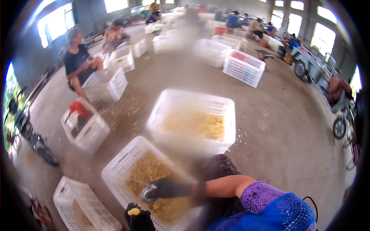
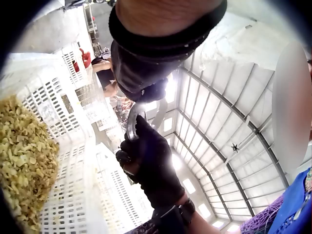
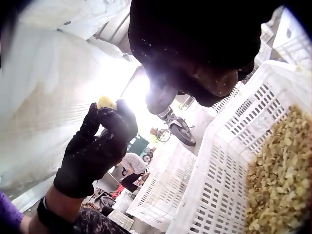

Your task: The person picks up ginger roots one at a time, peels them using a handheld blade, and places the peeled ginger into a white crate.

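Note:
My left hand (image 1: 139,220), in a black glove, pinches a small rounded yellow piece (image 1: 133,211) between thumb and fingers at the bottom of the head view. In the right wrist view the yellow piece (image 3: 106,103) shows at the fingertips. Beside it, my black-gloved right hand (image 1: 169,188) grips a shiny, rounded metal tool (image 1: 147,193); in the left wrist view the tool (image 2: 133,119) looks curved, its exact kind unclear. Both hands are over a white slatted crate (image 1: 115,169) of yellow-brown peelings (image 1: 148,169).
Just beyond stands another white crate (image 1: 229,111) with larger yellow pieces (image 1: 214,129), partly blurred. A white crate (image 1: 83,204) is at lower left, another (image 1: 92,134) with a red item farther up. Seated people, more crates, a motorbike (image 1: 36,142) and vehicles surround the floor.

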`<move>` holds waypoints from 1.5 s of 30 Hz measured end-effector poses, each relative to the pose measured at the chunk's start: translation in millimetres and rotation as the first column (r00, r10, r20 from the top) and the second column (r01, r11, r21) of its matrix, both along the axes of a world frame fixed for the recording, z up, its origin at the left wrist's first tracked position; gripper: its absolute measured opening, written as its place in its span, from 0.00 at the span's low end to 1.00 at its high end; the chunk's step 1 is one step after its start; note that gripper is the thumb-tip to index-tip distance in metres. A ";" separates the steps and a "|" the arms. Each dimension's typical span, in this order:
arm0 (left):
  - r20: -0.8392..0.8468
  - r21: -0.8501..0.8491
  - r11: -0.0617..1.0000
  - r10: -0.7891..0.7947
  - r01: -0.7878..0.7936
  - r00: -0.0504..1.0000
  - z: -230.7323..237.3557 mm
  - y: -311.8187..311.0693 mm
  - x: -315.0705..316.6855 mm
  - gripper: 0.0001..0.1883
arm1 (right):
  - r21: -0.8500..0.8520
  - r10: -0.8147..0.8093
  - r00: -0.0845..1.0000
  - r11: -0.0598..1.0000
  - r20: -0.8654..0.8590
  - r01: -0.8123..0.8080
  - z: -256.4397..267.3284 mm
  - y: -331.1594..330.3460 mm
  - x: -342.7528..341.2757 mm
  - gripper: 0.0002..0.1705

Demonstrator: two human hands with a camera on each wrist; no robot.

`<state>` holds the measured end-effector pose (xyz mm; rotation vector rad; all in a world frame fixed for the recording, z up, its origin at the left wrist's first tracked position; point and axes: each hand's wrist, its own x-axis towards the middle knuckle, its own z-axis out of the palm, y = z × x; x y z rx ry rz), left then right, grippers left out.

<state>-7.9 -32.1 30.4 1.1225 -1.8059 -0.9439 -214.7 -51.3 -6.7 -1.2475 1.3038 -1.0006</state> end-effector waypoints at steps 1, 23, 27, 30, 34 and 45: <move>-0.448 0.345 0.937 0.124 0.044 0.886 -4.7 1.6 2.6 0.21 | -0.007 -0.015 1.000 1.000 -0.012 0.015 -3.5 2.1 6.8 0.17; -0.117 0.123 0.992 -0.008 0.023 0.993 19.2 9.6 -2.7 0.20 | -0.062 0.065 0.996 0.996 -0.068 -0.069 -1.6 6.7 8.0 0.15; -0.666 0.534 0.818 0.250 0.214 0.703 -0.3 3.5 6.6 0.19 | -0.173 0.037 0.991 0.983 -0.130 -0.059 -7.7 7.7 9.2 0.20; -0.840 0.539 0.664 0.377 0.518 0.390 -32.3 -7.2 29.8 0.18 | -0.211 0.060 0.991 0.974 -0.118 -0.084 -6.6 9.3 9.5 0.19; -0.621 0.548 0.827 0.304 0.123 0.722 1.5 6.8 1.9 0.17 | -0.204 0.087 0.971 0.970 -0.222 -0.134 -1.5 10.8 9.2 0.19; -0.755 0.467 0.820 0.175 0.330 0.632 -29.3 -3.2 15.0 0.17 | -0.205 0.131 0.963 0.962 -0.235 -0.181 -3.2 14.2 12.4 0.17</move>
